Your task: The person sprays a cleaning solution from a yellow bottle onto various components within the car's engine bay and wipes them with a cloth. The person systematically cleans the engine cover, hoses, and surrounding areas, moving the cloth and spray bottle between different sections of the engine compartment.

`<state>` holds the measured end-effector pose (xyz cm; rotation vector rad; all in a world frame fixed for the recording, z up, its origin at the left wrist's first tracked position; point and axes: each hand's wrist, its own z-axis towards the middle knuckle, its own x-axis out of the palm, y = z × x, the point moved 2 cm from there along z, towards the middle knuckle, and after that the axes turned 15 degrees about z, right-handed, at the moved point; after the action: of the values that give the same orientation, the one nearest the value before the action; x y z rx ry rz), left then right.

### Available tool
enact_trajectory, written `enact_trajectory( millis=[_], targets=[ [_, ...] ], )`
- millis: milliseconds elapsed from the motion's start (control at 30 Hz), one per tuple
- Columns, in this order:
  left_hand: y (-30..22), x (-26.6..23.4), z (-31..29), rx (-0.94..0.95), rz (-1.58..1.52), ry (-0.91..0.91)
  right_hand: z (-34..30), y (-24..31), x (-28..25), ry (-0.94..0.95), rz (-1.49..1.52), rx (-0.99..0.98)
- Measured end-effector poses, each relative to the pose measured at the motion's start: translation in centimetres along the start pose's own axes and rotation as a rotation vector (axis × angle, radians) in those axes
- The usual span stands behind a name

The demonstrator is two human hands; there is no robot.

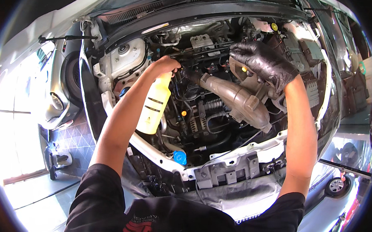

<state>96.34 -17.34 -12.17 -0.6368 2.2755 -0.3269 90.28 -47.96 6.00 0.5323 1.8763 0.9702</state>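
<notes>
My bare left hand [166,65] is closed round the top of a yellow spray bottle [154,104], held upright over the left side of the engine bay. The bottle's nozzle is mostly hidden by my fingers and the dark engine behind. A black glove covers my right hand [263,63], whose fingers are curled over the upper edge of a dusty grey-brown plastic air intake duct [234,95]. This duct lies slantwise over the engine [209,67], its narrow end toward the bottle.
A blue reservoir cap [179,157] sits by the white front crossmember [151,149]. A yellow dipstick handle [184,114] stands in the middle of the bay. The battery area [294,50] is at the far right. Another car [62,88] is parked to the left.
</notes>
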Motion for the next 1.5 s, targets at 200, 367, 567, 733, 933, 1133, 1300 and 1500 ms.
enact_trajectory(
  millis=[200,367,567,733,933,1133,1300,1500],
  targets=[
    [5.8,3.4,-6.9,0.059,-0.164,-0.096,-4.8,1.8,1.4,0.072,-0.021,-0.125],
    [10.9,8.6,-8.1,0.006,-0.205,0.019,-8.5,0.1,3.0,0.027,-0.119,-0.273],
    [11.5,12.3,-10.7,0.145,-0.04,-0.229,-14.2,1.0,5.0,-0.022,-0.175,-0.029],
    [10.3,14.8,-12.9,0.124,-0.237,-0.229,-18.5,0.5,7.4,-0.162,-0.008,-0.042],
    [9.7,15.4,-12.8,0.15,-0.019,-0.46,-21.7,0.3,11.4,-0.2,-0.095,-0.025],
    [11.2,14.6,-12.7,0.06,-0.303,-0.411,-20.9,0.1,16.7,-0.368,0.041,-0.039],
    [11.0,13.5,-14.9,0.166,-0.484,-0.417,-19.5,0.6,20.8,-0.526,0.048,-0.053],
    [10.9,13.3,-15.8,0.297,-0.465,-0.568,-18.5,0.6,21.8,-0.597,0.095,-0.008]
  ],
)
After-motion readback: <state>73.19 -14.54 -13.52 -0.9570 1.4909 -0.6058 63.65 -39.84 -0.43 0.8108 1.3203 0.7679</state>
